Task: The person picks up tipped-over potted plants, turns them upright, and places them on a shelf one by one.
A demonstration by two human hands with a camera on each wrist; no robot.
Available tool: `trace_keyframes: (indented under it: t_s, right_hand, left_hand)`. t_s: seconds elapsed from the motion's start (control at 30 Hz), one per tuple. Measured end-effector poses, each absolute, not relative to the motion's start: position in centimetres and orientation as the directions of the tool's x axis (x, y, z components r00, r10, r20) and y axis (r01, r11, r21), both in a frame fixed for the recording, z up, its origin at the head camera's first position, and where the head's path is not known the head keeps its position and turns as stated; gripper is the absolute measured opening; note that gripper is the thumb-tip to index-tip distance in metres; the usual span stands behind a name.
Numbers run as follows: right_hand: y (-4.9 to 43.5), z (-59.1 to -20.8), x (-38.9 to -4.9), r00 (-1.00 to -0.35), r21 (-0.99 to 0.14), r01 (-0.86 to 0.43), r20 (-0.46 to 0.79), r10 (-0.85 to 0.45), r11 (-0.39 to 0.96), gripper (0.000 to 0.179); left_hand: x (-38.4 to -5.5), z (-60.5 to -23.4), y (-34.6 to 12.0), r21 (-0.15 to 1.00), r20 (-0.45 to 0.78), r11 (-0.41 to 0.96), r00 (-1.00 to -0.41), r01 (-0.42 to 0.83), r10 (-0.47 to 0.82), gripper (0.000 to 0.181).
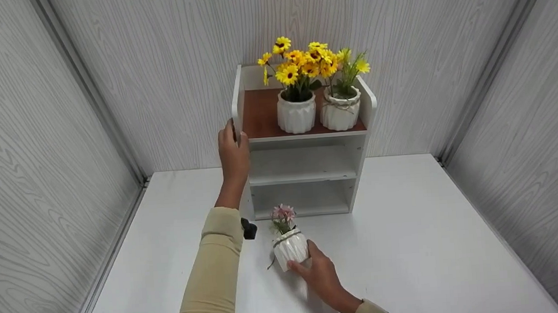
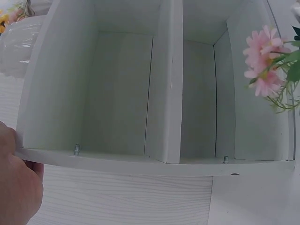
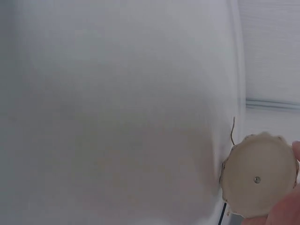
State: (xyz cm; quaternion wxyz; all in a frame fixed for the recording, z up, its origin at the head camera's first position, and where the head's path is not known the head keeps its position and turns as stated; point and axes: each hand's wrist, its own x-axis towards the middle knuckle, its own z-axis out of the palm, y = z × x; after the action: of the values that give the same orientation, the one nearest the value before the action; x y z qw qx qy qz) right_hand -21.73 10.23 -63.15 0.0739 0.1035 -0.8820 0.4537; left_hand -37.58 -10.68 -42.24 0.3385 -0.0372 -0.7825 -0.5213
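Observation:
In the head view my right hand [image 1: 323, 277] grips a small white ribbed flowerpot [image 1: 291, 248] with pink flowers [image 1: 283, 213] and a twine tie. The pot is tilted, in front of the shelf's lowest compartment. Its underside [image 3: 258, 176] faces the right wrist camera. My left hand [image 1: 234, 152] holds the left side panel of a white shelf unit [image 1: 304, 178] near its upper front edge; some of its fingers are hidden behind the panel. The left wrist view shows part of this hand [image 2: 18, 180] at the panel's edge and the pink flowers [image 2: 265, 61] at the right.
On the shelf's brown top board [image 1: 261, 111] stand two white pots, one with yellow flowers [image 1: 297, 113], the other with twine and yellow-green blooms [image 1: 340, 112]. The unit stands on a white table [image 1: 422, 244] against a wood-grain wall [image 1: 165, 81], with side walls left and right.

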Motion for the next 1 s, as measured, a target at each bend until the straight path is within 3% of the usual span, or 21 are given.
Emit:
trace_keyframes:
  t_s: [0.17,0.77,1.0]
  right_hand:
    - [11.0,-63.2,-21.4,-0.980,-0.833,-0.195,0.151,-0.126,0.518,0.092]
    - [14.0,-63.8,-20.4,-0.947,-0.836,-0.278,0.157,-0.279,0.473,0.100]
    - [14.5,-64.5,-20.6,-0.938,-0.841,-0.312,0.200,-0.282,0.442,0.094]
  left_hand:
    - [-37.6,-42.2,-10.7,0.786,0.573,0.459,-0.768,0.414,-0.288,0.051]
    - [-37.7,-42.5,-10.9,0.794,0.569,0.433,-0.773,0.427,-0.281,0.052]
    - [-37.7,-42.4,-10.8,0.801,0.561,0.423,-0.779,0.424,-0.282,0.052]
